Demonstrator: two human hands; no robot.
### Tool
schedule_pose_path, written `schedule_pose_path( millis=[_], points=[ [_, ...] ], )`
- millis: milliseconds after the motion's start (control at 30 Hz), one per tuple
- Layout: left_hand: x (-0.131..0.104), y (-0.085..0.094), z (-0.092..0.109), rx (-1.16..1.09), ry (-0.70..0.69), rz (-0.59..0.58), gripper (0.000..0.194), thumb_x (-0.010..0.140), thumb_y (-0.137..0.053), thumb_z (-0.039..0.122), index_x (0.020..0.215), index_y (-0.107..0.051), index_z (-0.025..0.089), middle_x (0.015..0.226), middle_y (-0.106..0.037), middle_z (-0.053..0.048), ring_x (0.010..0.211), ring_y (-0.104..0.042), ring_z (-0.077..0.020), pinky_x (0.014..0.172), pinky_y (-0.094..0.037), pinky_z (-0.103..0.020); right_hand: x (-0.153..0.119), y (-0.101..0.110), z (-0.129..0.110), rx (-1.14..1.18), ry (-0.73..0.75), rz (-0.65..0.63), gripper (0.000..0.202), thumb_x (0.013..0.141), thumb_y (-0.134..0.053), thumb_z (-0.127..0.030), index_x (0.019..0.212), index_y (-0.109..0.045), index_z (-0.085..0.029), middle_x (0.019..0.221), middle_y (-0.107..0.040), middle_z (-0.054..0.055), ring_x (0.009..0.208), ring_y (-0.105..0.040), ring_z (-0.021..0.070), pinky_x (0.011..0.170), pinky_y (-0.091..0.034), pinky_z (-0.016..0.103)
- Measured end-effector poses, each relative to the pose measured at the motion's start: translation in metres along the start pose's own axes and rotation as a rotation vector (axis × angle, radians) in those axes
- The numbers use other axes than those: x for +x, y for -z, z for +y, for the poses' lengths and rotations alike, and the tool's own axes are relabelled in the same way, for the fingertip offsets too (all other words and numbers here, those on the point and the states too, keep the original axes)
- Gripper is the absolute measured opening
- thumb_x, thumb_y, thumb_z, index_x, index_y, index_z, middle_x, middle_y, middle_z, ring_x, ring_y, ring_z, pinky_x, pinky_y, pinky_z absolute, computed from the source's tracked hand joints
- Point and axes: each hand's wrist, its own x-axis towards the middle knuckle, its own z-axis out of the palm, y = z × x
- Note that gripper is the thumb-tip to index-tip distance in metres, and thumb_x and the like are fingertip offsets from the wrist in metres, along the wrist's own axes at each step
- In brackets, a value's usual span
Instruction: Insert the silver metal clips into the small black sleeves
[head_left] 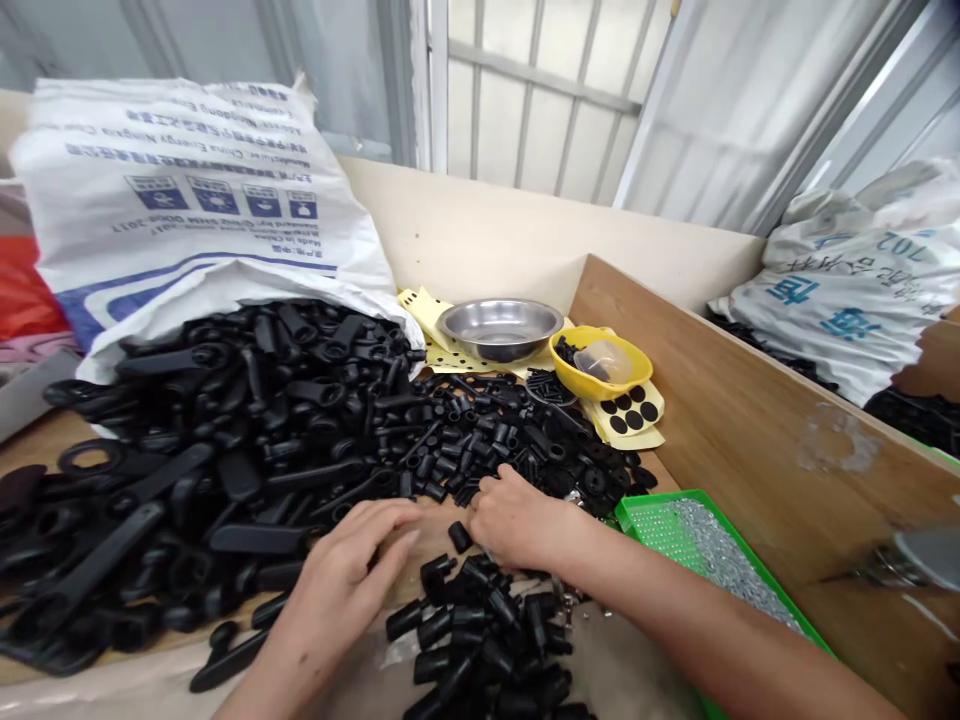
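My left hand (349, 570) hovers at the right edge of a heap of black plastic crank handles (255, 540), its fingers stretched and apart with nothing between them. With fingers curled down, my right hand (514, 515) is at the near edge of a pile of small black cylindrical sleeves (450, 445). Its fingertips are hidden, so what they pinch cannot be made out. One loose black sleeve (460, 537) lies on the table between my hands. Closer to me is a second pile of black sleeves (480, 620), some with pins standing out of them.
A white woven sack (217, 190) spills handles at the left. A steel bowl (501, 325), a yellow basket (637, 370) and a sheet of black round stickers (630, 410) stand behind. A green tray (652, 535) of small metal parts is right, beside a wooden partition (720, 400).
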Motion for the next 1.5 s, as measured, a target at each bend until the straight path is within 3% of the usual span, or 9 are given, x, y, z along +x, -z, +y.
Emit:
schedule_pose_path(
  millis=[133, 233, 600, 767, 967, 1133, 1300, 1367, 1500],
  points=[
    [0.007, -0.008, 0.002, 0.104, -0.066, -0.221, 0.028, 0.085, -0.036, 0.017, 0.093, -0.063, 0.021, 0.097, -0.069, -0.007, 0.091, -0.062, -0.0202, 0.081, -0.048, -0.03, -0.002, 0.006, 0.006, 0.007, 0.002, -0.03, 0.014, 0.079, -0.053, -0.016, 0.083, -0.066, -0.013, 0.086, -0.067, 0.009, 0.085, -0.056, 0.0227, 0.071, -0.041, 0.035],
    [0.018, -0.02, 0.008, 0.115, -0.083, -0.37, 0.03, 0.083, -0.037, 0.01, 0.088, -0.064, 0.021, 0.09, -0.068, -0.005, 0.086, -0.063, -0.0179, 0.076, -0.048, -0.025, -0.004, 0.01, 0.007, 0.005, 0.005, -0.046, 0.014, 0.077, -0.056, -0.018, 0.085, -0.065, -0.013, 0.089, -0.067, 0.009, 0.088, -0.057, 0.0227, 0.072, -0.042, 0.034],
    [0.046, -0.037, 0.003, 0.186, -0.004, -0.599, 0.025, 0.068, -0.046, 0.002, 0.07, -0.064, 0.018, 0.078, -0.064, -0.008, 0.073, -0.063, -0.0224, 0.064, -0.046, -0.029, 0.006, -0.005, -0.005, 0.006, -0.024, 0.052, 0.008, 0.073, -0.062, -0.017, 0.078, -0.065, -0.011, 0.08, -0.066, 0.013, 0.083, -0.058, 0.0264, 0.082, -0.035, 0.048],
    [0.048, -0.029, 0.01, 0.095, 0.067, -0.538, 0.019, 0.066, -0.049, 0.007, 0.073, -0.063, 0.017, 0.077, -0.063, -0.006, 0.077, -0.06, -0.022, 0.07, -0.043, -0.03, -0.001, -0.005, 0.011, 0.122, -0.019, 0.166, 0.009, 0.067, -0.064, -0.017, 0.071, -0.062, -0.009, 0.076, -0.065, 0.013, 0.077, -0.057, 0.0255, 0.078, -0.035, 0.043],
    [0.042, -0.019, 0.023, -0.175, 0.222, -0.389, 0.015, 0.068, -0.05, 0.017, 0.074, -0.063, 0.018, 0.06, -0.053, 0.004, 0.061, -0.053, -0.0162, 0.059, -0.039, -0.025, -0.028, -0.001, 0.034, 0.42, -0.079, 0.477, 0.006, 0.075, -0.051, -0.011, 0.077, -0.053, -0.016, 0.074, -0.056, -0.001, 0.071, -0.05, 0.0127, 0.069, -0.035, 0.026],
    [0.036, -0.026, 0.035, -0.511, 0.338, -0.332, 0.022, 0.072, -0.053, 0.03, 0.087, -0.06, 0.015, 0.061, -0.054, 0.004, 0.055, -0.052, -0.0134, 0.053, -0.042, -0.024, -0.038, -0.005, 0.028, 0.62, -0.116, 0.681, 0.007, 0.082, -0.045, -0.013, 0.077, -0.044, -0.018, 0.074, -0.048, -0.002, 0.067, -0.046, 0.0094, 0.062, -0.036, 0.02],
    [0.03, -0.025, 0.053, -0.768, 0.43, -0.261, 0.021, 0.073, -0.058, 0.032, 0.085, -0.06, 0.015, 0.063, -0.057, 0.003, 0.057, -0.053, -0.0118, 0.056, -0.045, -0.024, -0.044, -0.003, 0.018, 0.843, -0.073, 0.824, 0.009, 0.081, -0.045, -0.015, 0.074, -0.041, -0.019, 0.073, -0.045, -0.003, 0.065, -0.043, 0.0095, 0.059, -0.035, 0.02],
    [0.026, -0.026, 0.058, -0.912, 0.501, -0.214, 0.022, 0.07, -0.064, 0.032, 0.085, -0.063, 0.016, 0.064, -0.058, 0.003, 0.057, -0.053, -0.0113, 0.055, -0.044, -0.023, -0.051, -0.001, 0.014, 0.849, -0.072, 0.808, 0.009, 0.08, -0.045, -0.013, 0.075, -0.041, -0.019, 0.073, -0.044, -0.003, 0.066, -0.043, 0.0099, 0.061, -0.033, 0.021],
    [0.009, -0.036, 0.055, -0.971, 0.581, -0.183, 0.031, 0.066, -0.069, 0.037, 0.09, -0.069, 0.017, 0.064, -0.062, 0.002, 0.056, -0.053, -0.0119, 0.053, -0.044, -0.022, -0.071, 0.007, 0.006, 0.503, -0.085, 0.578, 0.011, 0.076, -0.044, -0.008, 0.078, -0.042, -0.019, 0.076, -0.046, -0.002, 0.069, -0.041, 0.0121, 0.067, -0.032, 0.025]
  ],
)
